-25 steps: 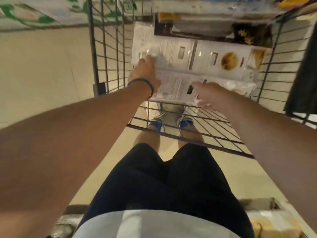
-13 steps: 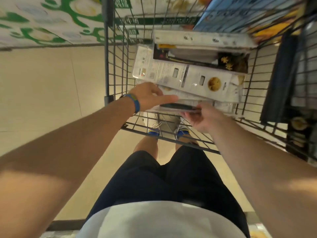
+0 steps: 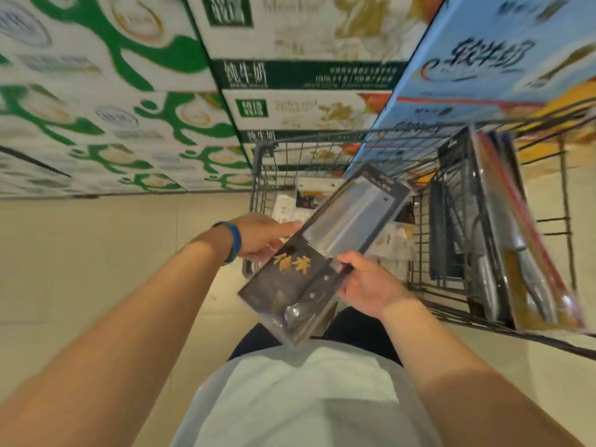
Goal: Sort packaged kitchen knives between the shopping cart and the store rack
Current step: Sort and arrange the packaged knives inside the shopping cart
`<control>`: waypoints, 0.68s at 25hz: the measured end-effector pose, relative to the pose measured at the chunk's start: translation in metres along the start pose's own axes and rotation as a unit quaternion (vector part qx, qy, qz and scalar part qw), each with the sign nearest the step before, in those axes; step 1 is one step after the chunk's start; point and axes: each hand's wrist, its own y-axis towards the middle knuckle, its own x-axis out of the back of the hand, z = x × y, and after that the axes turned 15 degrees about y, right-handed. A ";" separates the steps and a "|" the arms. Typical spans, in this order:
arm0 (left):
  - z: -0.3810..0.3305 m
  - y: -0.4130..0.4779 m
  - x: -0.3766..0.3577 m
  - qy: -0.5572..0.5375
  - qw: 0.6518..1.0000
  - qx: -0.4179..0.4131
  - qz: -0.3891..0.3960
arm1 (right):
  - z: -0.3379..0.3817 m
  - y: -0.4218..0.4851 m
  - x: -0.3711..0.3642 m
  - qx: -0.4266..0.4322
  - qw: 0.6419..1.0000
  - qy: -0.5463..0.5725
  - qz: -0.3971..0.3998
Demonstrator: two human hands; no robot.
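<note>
You hold one packed knife (image 3: 325,250), a big cleaver in a dark card pack, up in the air between your two hands. Your left hand (image 3: 263,235) grips the pack's left edge, fingers under it and thumb on top. Your right hand (image 3: 367,285) grips the right edge by the handle part. The pack tilts, blade end far from you, handle end near your belly. Past your hands sits one shopping cart (image 3: 258,175) with more packs (image 3: 287,204) in it; the count is too blurry to tell. Right of your right hand, one rack (image 3: 464,221) holds several knife packs (image 3: 516,240). Milk boxes (image 3: 303,75) stand beyond the cart.
</note>
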 end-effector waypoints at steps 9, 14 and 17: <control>-0.092 -0.058 -0.028 -0.404 0.850 -0.163 -0.296 | 0.044 -0.081 -0.078 0.297 0.914 -0.276 -0.012; -0.143 -0.070 -0.048 -0.371 0.855 -0.156 -0.327 | 0.072 -0.119 -0.060 0.358 0.882 -0.302 -0.043; -0.175 -0.080 -0.059 -0.378 0.855 -0.171 -0.310 | 0.090 -0.140 -0.045 0.404 0.858 -0.307 -0.081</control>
